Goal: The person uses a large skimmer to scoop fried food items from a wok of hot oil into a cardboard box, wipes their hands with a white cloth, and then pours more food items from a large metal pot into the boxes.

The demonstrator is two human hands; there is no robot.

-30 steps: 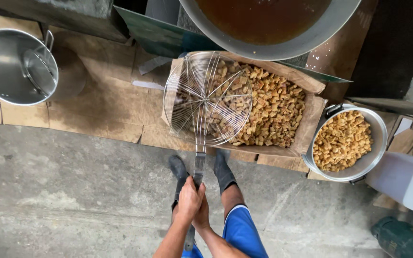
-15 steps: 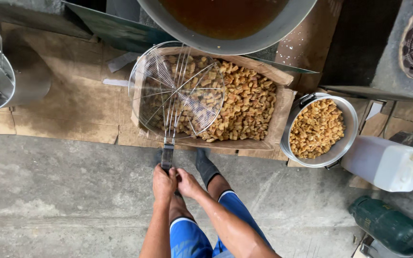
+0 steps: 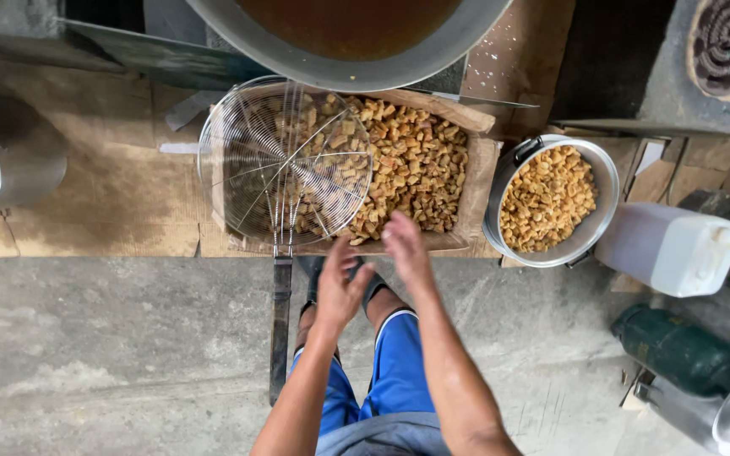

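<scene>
Left hand: fingers spread, nothing held, positioned just beside the handle of the wire skimmer. Right hand: fingers loose and apart, nothing held, raised over the near edge of the cardboard box. Skimmer: basket laid across the left part of the box, handle extended down over the concrete floor. Box: filled with golden fried pieces. Metal pot: set just right of the box, loaded with similar pieces. Large wok: brown liquid contained, placed above the box.
</scene>
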